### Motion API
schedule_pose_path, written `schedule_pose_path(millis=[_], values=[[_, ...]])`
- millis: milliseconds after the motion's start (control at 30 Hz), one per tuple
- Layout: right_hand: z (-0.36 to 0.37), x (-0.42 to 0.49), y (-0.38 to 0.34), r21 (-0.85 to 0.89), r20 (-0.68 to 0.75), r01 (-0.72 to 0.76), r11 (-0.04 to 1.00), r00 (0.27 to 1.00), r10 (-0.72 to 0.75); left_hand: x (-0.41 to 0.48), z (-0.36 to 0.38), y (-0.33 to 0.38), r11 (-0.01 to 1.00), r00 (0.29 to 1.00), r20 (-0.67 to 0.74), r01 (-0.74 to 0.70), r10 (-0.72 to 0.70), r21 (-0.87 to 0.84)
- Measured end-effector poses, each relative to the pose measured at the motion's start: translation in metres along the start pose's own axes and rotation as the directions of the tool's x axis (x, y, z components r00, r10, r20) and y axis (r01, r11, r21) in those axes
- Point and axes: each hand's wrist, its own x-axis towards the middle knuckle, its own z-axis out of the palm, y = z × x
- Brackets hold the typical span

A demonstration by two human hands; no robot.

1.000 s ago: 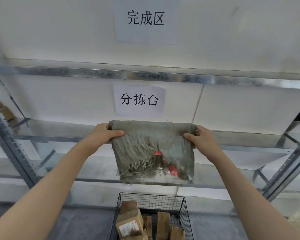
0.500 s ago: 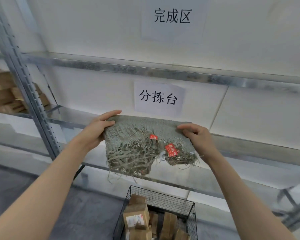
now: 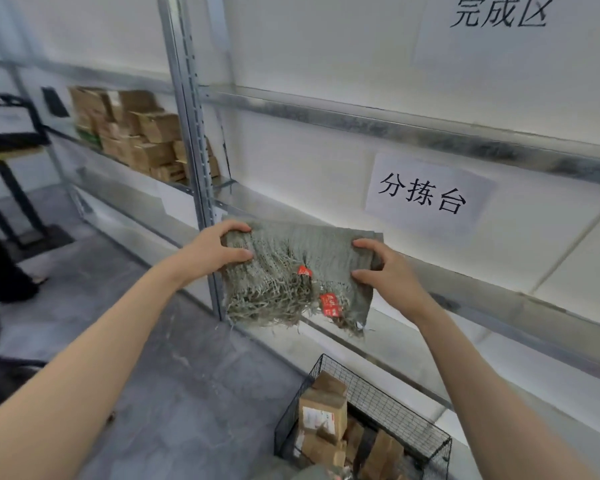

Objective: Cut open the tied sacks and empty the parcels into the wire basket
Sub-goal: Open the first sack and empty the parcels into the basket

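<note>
While the left hand (image 3: 219, 251) grips the folded sack (image 3: 302, 268) by its left end, the cloth stretches left to right before the metal shelf (image 3: 406, 341), frayed edge hanging down. The right hand (image 3: 385, 271) clamps its right end between thumb and fingers. Print on its red tags (image 3: 329, 303) is unreadable. Lower right, the wire basket (image 3: 395, 407) holding parcels (image 3: 323, 414) is cut off by the frame.

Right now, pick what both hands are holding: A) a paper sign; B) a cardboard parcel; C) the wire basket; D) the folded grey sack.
D: the left hand and right hand each grip one end of the folded grey sack.
</note>
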Motion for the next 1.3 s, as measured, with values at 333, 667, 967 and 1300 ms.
schedule_pose_path(millis=[333,667,967,1300], values=[[0.118,0.011,-0.053,-0.020,0.066,0.108,0.994,0.992,-0.106,-0.048,-0.099,-0.071,0.990,0.991,-0.135,-0.007,0.026,0.139],[0.244,0.027,-0.108,-0.058,0.024,0.139,0.989,0.990,-0.137,-0.071,-0.202,-0.144,0.991,0.983,-0.179,-0.007,0.031,0.133],[0.317,0.053,-0.142,-0.145,0.050,0.158,0.977,0.987,-0.153,-0.062,-0.263,-0.197,0.990,0.980,-0.195,-0.005,0.033,0.141],[0.349,0.105,-0.144,-0.156,0.088,0.119,0.981,0.990,-0.106,-0.017,-0.282,-0.235,0.993,0.980,-0.198,0.050,-0.027,0.111]])
